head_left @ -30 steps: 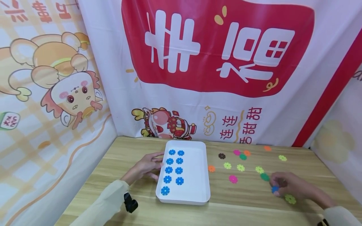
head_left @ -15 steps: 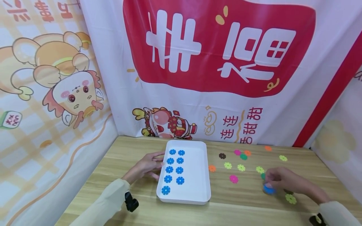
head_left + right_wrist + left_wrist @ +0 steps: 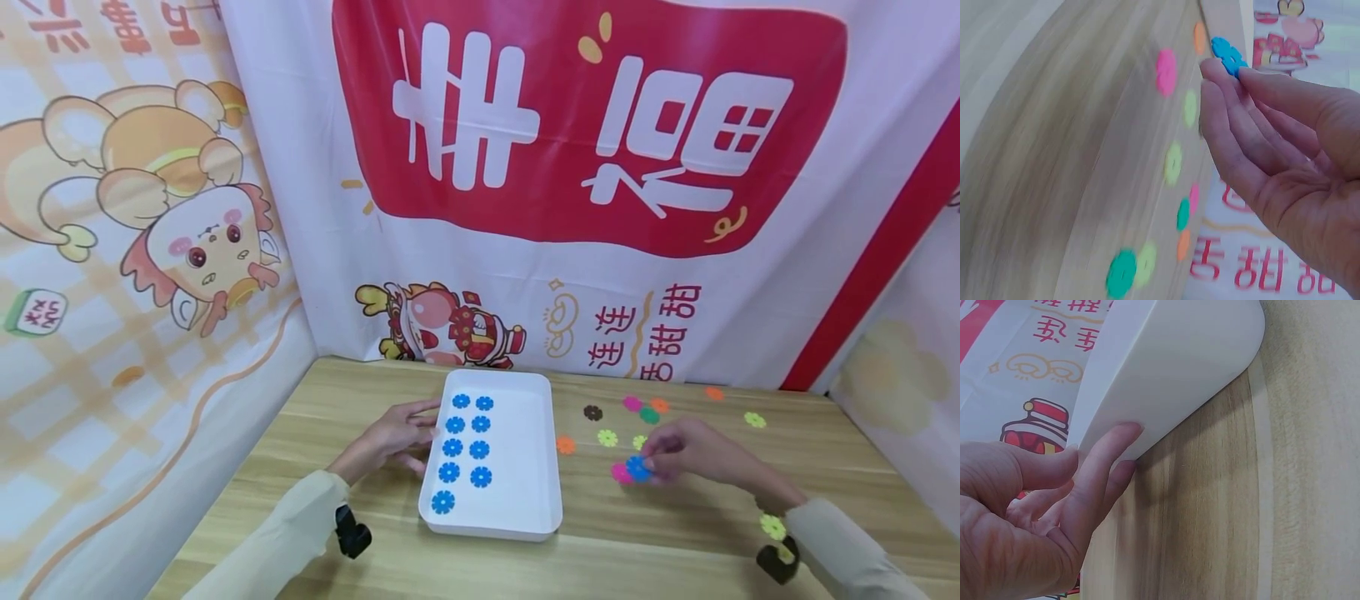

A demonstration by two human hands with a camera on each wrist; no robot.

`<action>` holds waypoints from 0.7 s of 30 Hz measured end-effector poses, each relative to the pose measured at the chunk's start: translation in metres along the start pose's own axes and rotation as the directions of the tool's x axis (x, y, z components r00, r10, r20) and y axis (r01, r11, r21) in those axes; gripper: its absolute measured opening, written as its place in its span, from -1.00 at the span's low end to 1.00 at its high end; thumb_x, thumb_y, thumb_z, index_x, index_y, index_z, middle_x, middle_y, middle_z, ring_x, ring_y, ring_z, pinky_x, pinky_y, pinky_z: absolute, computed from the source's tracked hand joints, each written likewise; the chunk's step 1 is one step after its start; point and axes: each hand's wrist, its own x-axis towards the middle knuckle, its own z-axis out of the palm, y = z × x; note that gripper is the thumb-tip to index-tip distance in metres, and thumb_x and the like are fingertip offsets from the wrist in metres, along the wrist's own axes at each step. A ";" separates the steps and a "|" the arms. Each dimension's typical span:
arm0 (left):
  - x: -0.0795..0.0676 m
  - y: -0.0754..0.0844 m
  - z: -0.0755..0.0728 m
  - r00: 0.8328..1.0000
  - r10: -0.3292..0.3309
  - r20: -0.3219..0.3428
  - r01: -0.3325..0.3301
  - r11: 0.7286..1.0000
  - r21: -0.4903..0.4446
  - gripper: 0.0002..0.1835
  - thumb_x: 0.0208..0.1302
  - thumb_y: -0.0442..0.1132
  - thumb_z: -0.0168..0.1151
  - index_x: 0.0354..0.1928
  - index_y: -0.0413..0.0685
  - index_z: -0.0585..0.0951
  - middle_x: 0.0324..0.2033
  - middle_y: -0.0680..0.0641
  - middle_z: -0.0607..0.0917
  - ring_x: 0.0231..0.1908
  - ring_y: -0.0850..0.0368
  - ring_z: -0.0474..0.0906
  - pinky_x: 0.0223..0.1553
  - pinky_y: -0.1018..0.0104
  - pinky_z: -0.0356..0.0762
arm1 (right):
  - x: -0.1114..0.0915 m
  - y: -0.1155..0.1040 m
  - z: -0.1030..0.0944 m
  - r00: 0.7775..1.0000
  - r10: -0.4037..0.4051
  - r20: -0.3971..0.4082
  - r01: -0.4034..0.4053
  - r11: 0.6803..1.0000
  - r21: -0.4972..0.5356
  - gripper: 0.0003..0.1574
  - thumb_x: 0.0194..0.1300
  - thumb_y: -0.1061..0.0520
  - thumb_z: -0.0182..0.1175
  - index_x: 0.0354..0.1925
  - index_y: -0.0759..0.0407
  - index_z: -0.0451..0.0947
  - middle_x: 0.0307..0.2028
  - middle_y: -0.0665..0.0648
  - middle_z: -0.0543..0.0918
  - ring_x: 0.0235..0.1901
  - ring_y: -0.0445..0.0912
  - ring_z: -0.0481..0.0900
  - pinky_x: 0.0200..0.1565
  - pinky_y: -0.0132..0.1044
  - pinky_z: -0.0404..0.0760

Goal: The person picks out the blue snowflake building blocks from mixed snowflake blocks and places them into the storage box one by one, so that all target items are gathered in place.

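My right hand (image 3: 686,450) pinches a blue flower-shaped plastic disc (image 3: 1230,56) between thumb and fingertips, above the table right of the white tray (image 3: 521,500). In the head view the held disc partly covers a pink disc (image 3: 621,473). My left hand (image 3: 393,437) is at the tray's left side. The left wrist view shows its fairly straight fingers (image 3: 1107,450) against the outer wall and the thumb by the rim. Inside the tray, several blue discs (image 3: 480,449) lie flat in two columns along the left half.
Loose discs lie on the wooden table (image 3: 637,567) right of the tray: orange (image 3: 566,445), brown (image 3: 592,412), green (image 3: 1122,274), pink and yellow-green (image 3: 772,527). One yellow-green disc sits near my right sleeve. A printed cloth (image 3: 465,275) hangs behind the table's back edge.
My right hand has lifted the blue disc from the table's right side and carried it left toward the tray. My left hand stays at the tray's left side.
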 end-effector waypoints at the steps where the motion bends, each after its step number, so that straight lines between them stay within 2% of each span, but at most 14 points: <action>1: 0.000 0.000 0.000 1.000 0.003 0.003 -0.003 1.000 -0.001 -0.31 0.50 -0.37 0.22 0.59 0.11 0.32 0.43 -0.27 0.50 -0.07 -0.05 0.78 -0.36 0.05 0.85 | 0.004 -0.001 0.001 1.000 -0.001 0.005 0.001 1.000 0.011 -0.85 0.43 0.28 0.27 -0.12 0.37 0.70 -0.31 0.25 0.79 -0.34 0.00 0.78 -0.24 -0.05 0.87; 9: 0.000 0.002 0.001 1.000 0.007 0.001 -0.007 1.000 0.002 -0.32 0.50 -0.39 0.21 0.60 0.09 0.32 0.43 -0.28 0.50 -0.06 -0.06 0.78 -0.37 0.06 0.84 | 0.036 -0.026 0.012 0.996 0.086 0.016 -0.088 0.985 0.149 -0.65 0.48 0.18 0.27 0.08 0.42 0.65 -0.14 0.29 0.81 -0.16 0.13 0.80 -0.02 0.01 0.84; 13: -0.001 0.003 0.002 1.000 0.003 0.006 -0.003 1.000 0.009 -0.31 0.50 -0.39 0.21 0.60 0.08 0.31 0.43 -0.28 0.49 -0.07 -0.07 0.78 -0.38 0.07 0.84 | 0.054 -0.040 0.028 0.995 0.092 0.033 -0.097 0.970 0.222 -0.64 0.46 0.18 0.31 0.06 0.44 0.66 -0.15 0.35 0.81 -0.16 0.21 0.82 0.01 0.19 0.80; 16: -0.001 0.003 0.003 1.000 0.005 0.009 -0.005 1.000 0.011 -0.30 0.48 -0.39 0.22 0.60 0.07 0.31 0.43 -0.28 0.49 -0.06 -0.07 0.78 -0.38 0.08 0.84 | 0.070 -0.052 0.042 0.990 0.132 0.044 -0.138 0.955 0.263 -0.67 0.42 0.19 0.35 0.01 0.43 0.67 -0.19 0.37 0.81 -0.22 0.16 0.83 0.01 0.21 0.79; 21: -0.001 0.003 0.002 1.000 0.009 0.000 -0.009 1.000 0.020 -0.31 0.49 -0.38 0.22 0.59 0.06 0.32 0.43 -0.28 0.50 -0.06 -0.08 0.78 -0.40 0.09 0.84 | 0.101 -0.074 0.069 0.975 0.208 0.073 -0.220 0.945 0.243 -0.77 0.38 0.20 0.37 -0.07 0.34 0.68 -0.26 0.26 0.81 -0.33 0.00 0.81 -0.08 0.05 0.85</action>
